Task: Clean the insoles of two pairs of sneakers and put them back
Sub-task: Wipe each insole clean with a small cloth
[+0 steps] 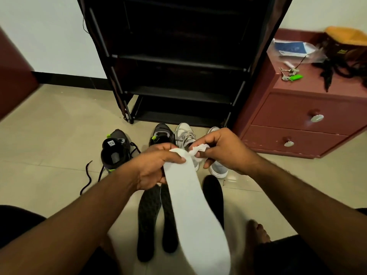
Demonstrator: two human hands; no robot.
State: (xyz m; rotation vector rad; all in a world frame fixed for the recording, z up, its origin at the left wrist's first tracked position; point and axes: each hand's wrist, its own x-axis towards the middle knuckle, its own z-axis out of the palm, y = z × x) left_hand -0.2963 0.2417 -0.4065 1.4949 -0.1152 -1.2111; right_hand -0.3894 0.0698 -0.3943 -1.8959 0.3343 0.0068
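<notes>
Room: a tiled floor (59, 135) is bounded by a pale wall with a dark skirting; a black shoe rack (178, 62) is stood against the wall, its shelves appearing bare, though they are too dark to be judged fully; a maroon drawer cabinet (301, 120) is placed just beside the rack.
Surface: the cabinet top is loaded with a plastic bag (294, 49), a bunch of keys (290, 74) with a green tag, and a dark tangle of cords.
Sneakers: a dark pair (115, 149) with green accents and a grey-white pair (186, 135) are lined up on the floor before the rack (laces of one dark sneaker are trailed loose); none is seen with an insole being refitted.
Insoles on floor: three dark insoles (149, 219) are laid between the sneakers and the person; whether they have been wiped cannot be told.
White insole: the white insole (190, 205) is held up above the floor insoles, its far end gripped by the left hand (153, 167), fingers curled round its edge.
Tissue: a crumpled tissue (198, 152) is pinched by the right hand (224, 149) and touched to the insole's far end.
Progress: all four insoles are judged to be out; wiping is in hand; the returning of every insole is judged to be left undone.
</notes>
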